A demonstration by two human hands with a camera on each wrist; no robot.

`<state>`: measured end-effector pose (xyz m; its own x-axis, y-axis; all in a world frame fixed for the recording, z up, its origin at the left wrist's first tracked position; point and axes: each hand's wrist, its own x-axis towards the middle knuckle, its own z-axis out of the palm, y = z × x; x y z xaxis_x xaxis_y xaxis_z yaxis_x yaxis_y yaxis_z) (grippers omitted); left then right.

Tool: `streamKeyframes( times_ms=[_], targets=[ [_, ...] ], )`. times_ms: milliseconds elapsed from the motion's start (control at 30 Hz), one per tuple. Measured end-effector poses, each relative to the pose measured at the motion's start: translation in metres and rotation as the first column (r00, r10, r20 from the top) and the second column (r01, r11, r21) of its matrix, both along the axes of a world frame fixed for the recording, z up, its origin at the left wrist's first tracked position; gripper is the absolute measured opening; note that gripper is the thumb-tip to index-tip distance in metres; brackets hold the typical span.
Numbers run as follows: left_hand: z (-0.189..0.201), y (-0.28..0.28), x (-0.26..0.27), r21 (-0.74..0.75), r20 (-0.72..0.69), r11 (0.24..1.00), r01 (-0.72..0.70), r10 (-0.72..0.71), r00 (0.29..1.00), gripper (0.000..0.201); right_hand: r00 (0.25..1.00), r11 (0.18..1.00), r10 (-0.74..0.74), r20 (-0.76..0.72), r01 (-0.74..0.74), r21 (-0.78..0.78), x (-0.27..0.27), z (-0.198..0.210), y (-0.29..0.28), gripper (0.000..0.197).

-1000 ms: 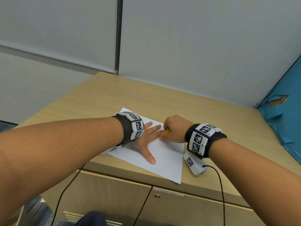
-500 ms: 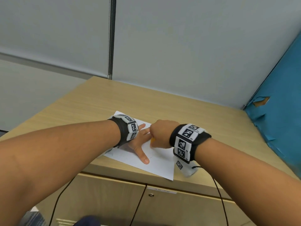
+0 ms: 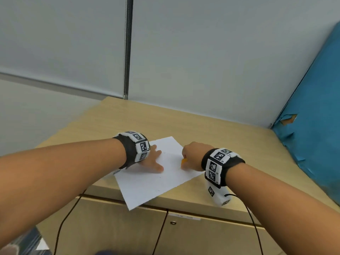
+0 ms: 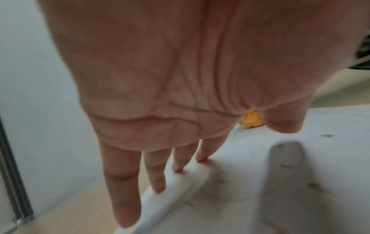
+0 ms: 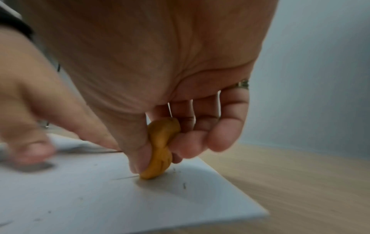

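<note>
A white sheet of paper (image 3: 147,183) with faint pencil marks lies on the wooden cabinet top (image 3: 230,144), one corner hanging over the front edge. My left hand (image 3: 150,161) lies flat on the sheet's left part, its straight fingers (image 4: 156,174) pressing the paper (image 4: 240,205) down. My right hand (image 3: 191,157) pinches a small orange eraser (image 3: 184,160) between thumb and curled fingers. The eraser (image 5: 160,148) has its tip on the paper (image 5: 100,197) beside a thin pencil line. It also shows past my left thumb as the orange eraser (image 4: 251,121).
A grey wall (image 3: 202,61) stands right behind the cabinet top, and a blue panel (image 3: 316,126) closes off the right side. Cabinet doors with a lock (image 3: 172,222) sit below the front edge. Black cables (image 3: 255,227) hang from both wrists.
The paper has turned, so a corner now sticks out over the front edge. My hands, touching a second ago, are now apart, with the eraser on the sheet's right part.
</note>
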<state>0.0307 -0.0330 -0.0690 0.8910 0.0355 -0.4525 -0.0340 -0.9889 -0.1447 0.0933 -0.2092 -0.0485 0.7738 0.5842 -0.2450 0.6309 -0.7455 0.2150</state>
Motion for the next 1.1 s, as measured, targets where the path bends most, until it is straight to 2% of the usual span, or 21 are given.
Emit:
streamKeyframes(
  times_ms=[167, 333, 467, 600, 733, 800, 900, 1000, 1067, 1100],
  targets=[
    [0.017, 0.009, -0.013, 0.059, -0.074, 0.995, 0.082, -0.078, 0.994, 0.11, 0.998, 0.993, -0.038, -0.043, 0.043, 0.113, 0.017, -0.003, 0.003, 0.028],
    [0.012, 0.014, 0.008, -0.043, -0.052, 0.968, 0.247, -0.249, 0.967, 0.131, 0.99, 0.979, -0.024, -0.136, 0.051, 0.199, 0.029, -0.007, 0.008, 0.028],
    [0.002, 0.011, 0.021, -0.092, -0.11, 0.936, 0.34, -0.349, 0.931, 0.135, 0.989, 0.987, 0.048, -0.141, -0.025, 0.159, 0.024, -0.011, 0.011, 0.033],
    [-0.013, 0.011, 0.028, -0.083, -0.116, 0.932, 0.352, -0.36, 0.926, 0.148, 0.985, 0.977, 0.156, -0.074, -0.142, 0.16, -0.003, -0.014, 0.011, 0.027],
    [-0.02, 0.012, 0.033, -0.062, -0.125, 0.938, 0.341, -0.346, 0.93, 0.157, 0.945, 0.949, 0.298, -0.131, -0.279, 0.144, -0.032, -0.014, 0.006, 0.035],
    [-0.023, 0.015, 0.034, -0.063, -0.122, 0.939, 0.339, -0.344, 0.931, 0.155, 0.963, 0.965, 0.238, -0.127, -0.22, 0.143, -0.013, -0.008, 0.005, 0.035],
    [-0.025, 0.015, 0.034, -0.057, -0.112, 0.942, 0.331, -0.336, 0.935, 0.155, 0.992, 0.982, 0.126, -0.016, -0.122, 0.146, 0.014, -0.004, 0.007, 0.03],
    [-0.021, 0.013, 0.031, -0.061, -0.111, 0.937, 0.344, -0.349, 0.931, 0.151, 0.966, 0.955, 0.245, -0.079, -0.226, 0.192, -0.016, -0.011, 0.016, 0.016],
    [-0.018, 0.011, 0.031, -0.063, -0.116, 0.938, 0.341, -0.347, 0.931, 0.148, 0.928, 0.927, 0.354, -0.117, -0.331, 0.178, -0.043, -0.015, 0.016, 0.022],
    [-0.018, 0.011, 0.032, -0.065, -0.112, 0.937, 0.342, -0.348, 0.931, 0.147, 0.927, 0.927, 0.356, -0.122, -0.333, 0.173, -0.043, -0.014, 0.016, 0.027]
  ],
)
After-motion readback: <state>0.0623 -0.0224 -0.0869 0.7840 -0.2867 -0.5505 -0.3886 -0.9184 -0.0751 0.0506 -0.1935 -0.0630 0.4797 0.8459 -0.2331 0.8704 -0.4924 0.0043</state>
